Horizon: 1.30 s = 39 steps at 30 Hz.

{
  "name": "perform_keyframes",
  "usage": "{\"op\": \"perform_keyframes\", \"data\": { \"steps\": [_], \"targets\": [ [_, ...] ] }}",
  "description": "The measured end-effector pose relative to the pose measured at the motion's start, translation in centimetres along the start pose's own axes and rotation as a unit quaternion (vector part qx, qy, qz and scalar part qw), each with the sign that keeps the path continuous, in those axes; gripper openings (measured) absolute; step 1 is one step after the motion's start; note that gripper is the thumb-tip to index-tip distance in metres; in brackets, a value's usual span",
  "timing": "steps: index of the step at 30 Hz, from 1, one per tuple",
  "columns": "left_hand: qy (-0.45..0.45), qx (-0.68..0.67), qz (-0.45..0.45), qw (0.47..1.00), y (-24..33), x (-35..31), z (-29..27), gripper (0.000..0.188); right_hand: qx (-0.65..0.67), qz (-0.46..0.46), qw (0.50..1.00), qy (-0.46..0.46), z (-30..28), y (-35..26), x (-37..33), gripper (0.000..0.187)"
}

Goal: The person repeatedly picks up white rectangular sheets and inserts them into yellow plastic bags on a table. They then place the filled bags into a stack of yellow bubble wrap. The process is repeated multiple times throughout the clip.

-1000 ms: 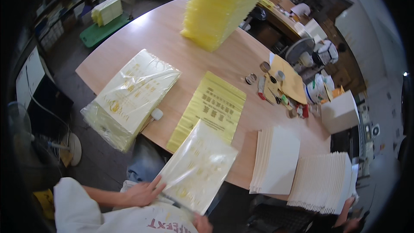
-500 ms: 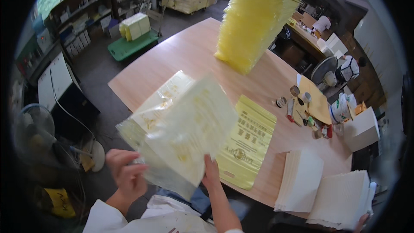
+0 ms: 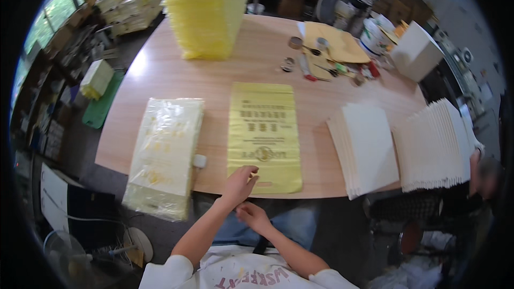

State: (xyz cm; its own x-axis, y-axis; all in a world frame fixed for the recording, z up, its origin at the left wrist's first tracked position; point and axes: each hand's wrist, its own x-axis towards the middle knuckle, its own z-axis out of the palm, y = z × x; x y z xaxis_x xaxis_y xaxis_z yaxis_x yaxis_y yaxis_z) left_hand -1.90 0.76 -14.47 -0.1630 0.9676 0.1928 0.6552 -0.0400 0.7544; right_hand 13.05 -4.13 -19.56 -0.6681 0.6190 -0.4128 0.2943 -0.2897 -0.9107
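Note:
My left hand (image 3: 240, 185) is over the lower left corner of a flat yellow plastic bag (image 3: 262, 101), its fingers stretched out and nothing in them. Just below, at the table's front edge, my right hand (image 3: 255, 218) lies close to my left wrist; its fingers are loosely bent and apart, with no thing visible in them. The yellow bag has dark print and a handle slot at its near end. To the left rests a pile of pale bags in a clear plastic wrapper (image 3: 163, 147), its near end jutting past the table edge. A small white block (image 3: 199, 161) sits beside it.
A tall yellow stack (image 3: 206, 16) stands at the far left of the wooden table (image 3: 316, 144). Tape rolls, scissors (image 3: 327, 70) and brown envelopes (image 3: 342, 43) lie at the back right. White paper stacks (image 3: 369, 144) occupy the right, with another person's hand (image 3: 475, 166) beside them.
The wrapped pile has gone from my hands to the table's left side, and both hands have let go. They have come together near the yellow bag. My view has turned to the right.

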Motion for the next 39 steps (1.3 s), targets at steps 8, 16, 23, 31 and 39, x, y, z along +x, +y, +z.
{"op": "perform_keyframes", "data": {
  "steps": [8,16,23,31,39],
  "targets": [
    [-0.189,0.101,-0.037,0.976,-1.8,3.6,5.4,0.023,0.15,0.11,0.954,0.237,-7.2,3.5,-9.0,0.021],
    [-0.154,-0.123,-0.134,0.971,0.8,6.1,0.4,0.019,0.182,-0.059,0.938,0.289,-7.5,-7.2,4.1,0.023],
    [-0.041,-0.593,-0.289,0.75,-0.2,6.9,-3.0,0.027,-0.37,-0.168,0.694,0.595,-11.1,-6.5,-3.2,0.02],
    [-0.259,-0.282,0.207,0.9,21.9,-4.1,-0.8,0.014,-0.227,-0.018,0.956,0.186,-14.6,-3.7,9.8,0.043],
    [-0.277,-0.131,0.213,0.928,17.7,-6.1,1.3,0.015,-0.58,-0.267,0.67,0.378,-11.4,-9.2,6.6,0.061]
  ]
}}
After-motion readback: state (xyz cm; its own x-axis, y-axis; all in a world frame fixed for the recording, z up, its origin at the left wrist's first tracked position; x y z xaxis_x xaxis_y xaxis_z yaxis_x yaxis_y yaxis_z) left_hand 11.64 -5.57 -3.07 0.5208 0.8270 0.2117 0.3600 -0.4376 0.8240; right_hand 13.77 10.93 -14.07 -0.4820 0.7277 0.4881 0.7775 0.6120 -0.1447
